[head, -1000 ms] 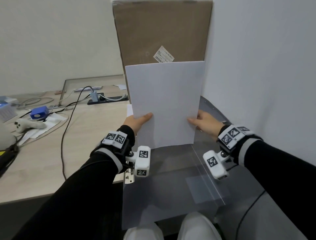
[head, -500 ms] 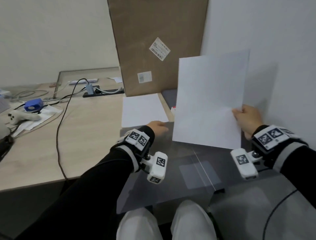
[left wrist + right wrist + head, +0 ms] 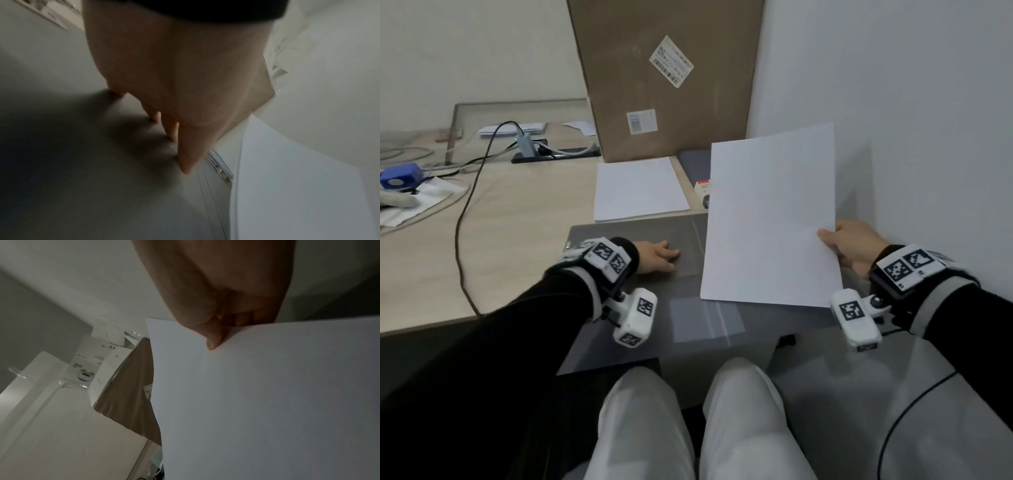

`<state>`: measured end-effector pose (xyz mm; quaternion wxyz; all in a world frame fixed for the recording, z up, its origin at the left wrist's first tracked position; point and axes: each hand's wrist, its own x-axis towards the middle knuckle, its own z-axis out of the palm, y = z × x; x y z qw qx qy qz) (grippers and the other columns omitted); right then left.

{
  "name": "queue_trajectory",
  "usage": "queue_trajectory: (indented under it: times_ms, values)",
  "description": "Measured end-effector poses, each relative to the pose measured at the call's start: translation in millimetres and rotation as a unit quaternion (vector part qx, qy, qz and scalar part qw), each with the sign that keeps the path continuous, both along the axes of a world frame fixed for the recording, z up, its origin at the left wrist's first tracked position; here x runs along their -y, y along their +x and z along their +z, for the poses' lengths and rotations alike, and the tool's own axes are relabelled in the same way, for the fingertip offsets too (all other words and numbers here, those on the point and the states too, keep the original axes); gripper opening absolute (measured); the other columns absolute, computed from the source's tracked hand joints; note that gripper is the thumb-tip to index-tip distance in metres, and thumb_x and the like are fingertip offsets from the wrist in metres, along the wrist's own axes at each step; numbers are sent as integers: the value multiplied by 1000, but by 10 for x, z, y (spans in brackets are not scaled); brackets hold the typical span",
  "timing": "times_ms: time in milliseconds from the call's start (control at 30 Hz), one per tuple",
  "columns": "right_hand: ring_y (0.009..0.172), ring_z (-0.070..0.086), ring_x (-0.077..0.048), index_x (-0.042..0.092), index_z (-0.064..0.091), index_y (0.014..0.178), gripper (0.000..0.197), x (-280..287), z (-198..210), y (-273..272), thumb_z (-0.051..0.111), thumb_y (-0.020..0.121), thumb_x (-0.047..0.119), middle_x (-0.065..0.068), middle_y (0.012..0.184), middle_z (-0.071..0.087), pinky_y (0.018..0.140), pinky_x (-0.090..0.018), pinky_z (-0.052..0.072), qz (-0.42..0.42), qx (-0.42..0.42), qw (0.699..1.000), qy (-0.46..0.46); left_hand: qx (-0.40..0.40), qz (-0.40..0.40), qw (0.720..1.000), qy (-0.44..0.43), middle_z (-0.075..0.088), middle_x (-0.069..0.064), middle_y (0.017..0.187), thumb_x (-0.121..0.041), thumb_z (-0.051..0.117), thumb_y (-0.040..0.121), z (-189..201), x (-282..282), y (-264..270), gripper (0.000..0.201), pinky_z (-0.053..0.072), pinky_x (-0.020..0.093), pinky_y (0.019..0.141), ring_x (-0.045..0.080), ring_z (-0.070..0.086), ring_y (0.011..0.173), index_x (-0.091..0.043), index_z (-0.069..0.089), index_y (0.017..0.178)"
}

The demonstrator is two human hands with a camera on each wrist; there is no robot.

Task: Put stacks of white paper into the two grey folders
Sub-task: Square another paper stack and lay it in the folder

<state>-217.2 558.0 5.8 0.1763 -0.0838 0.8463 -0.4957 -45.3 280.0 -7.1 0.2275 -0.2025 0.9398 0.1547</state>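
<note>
Now holding white paper stack (image 3: 770,219) by right edge in right hand (image 3: 851,245) alone, thumb pinching. Left hand (image 3: 654,257) having released, now pressing flat, fingers straight, on grey folder (image 3: 640,315), likely preparing to open it.

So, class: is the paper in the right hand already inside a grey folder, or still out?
Out. The right hand holds the paper raised above the grey folder; the left hand rests on that folder.

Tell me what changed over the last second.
The left hand let go of the held paper stack and moved down onto the grey folder. The right hand carried the stack rightward, alone. The second paper stack stays on the desk.
</note>
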Motion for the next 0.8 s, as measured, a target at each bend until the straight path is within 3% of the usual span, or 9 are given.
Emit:
queue_trajectory:
  times_ms: [67,167,267,367,500,667,800]
  values:
    - [61,49,-15,17,55,76,21,63,-34,79,50,96,14,-6,78,58,58,-25,46,16,27,999,-3,11,11,1000,26,1,1,161,-32,40,99,12,145,149,54,3,28,118,20,7,149,-26,22,149]
    - [60,47,-14,14,52,78,21,158,-93,192,48,98,11,-3,72,53,54,-27,40,31,80,996,-9,0,38,998,52,7,-2,161,-31,42,98,31,271,290,50,3,29,119,15,12,148,-27,30,146]
    - [67,53,-16,13,54,85,15,207,-153,273,48,98,10,-4,81,59,57,-29,44,38,124,992,9,-70,80,993,49,30,-2,155,-30,47,96,48,233,291,43,15,27,117,15,29,143,-24,46,139]
    - [70,56,-17,9,55,92,10,168,-208,282,47,98,8,-4,82,61,61,-29,47,34,154,987,32,-131,104,984,58,44,1,147,-28,52,94,68,74,213,44,24,24,113,19,39,137,-19,50,137]
    - [73,59,-21,6,55,108,13,29,-272,276,49,96,6,-8,86,63,63,-34,51,31,184,981,56,-153,102,979,91,43,3,148,-27,53,93,67,-192,43,50,23,27,114,20,38,138,-18,43,141]
    - [71,60,-20,6,55,95,8,-118,-288,275,47,97,4,-9,83,64,43,-25,55,37,219,971,91,-166,109,976,93,43,6,147,-25,52,93,-1,-381,-157,51,29,26,109,22,41,135,-19,41,142]
    - [70,64,-21,5,56,97,9,-176,-293,228,47,96,3,-9,82,67,56,-30,56,42,236,967,90,-146,116,979,81,32,5,154,-32,51,94,-72,-409,-227,61,25,29,113,24,33,140,-18,28,149]
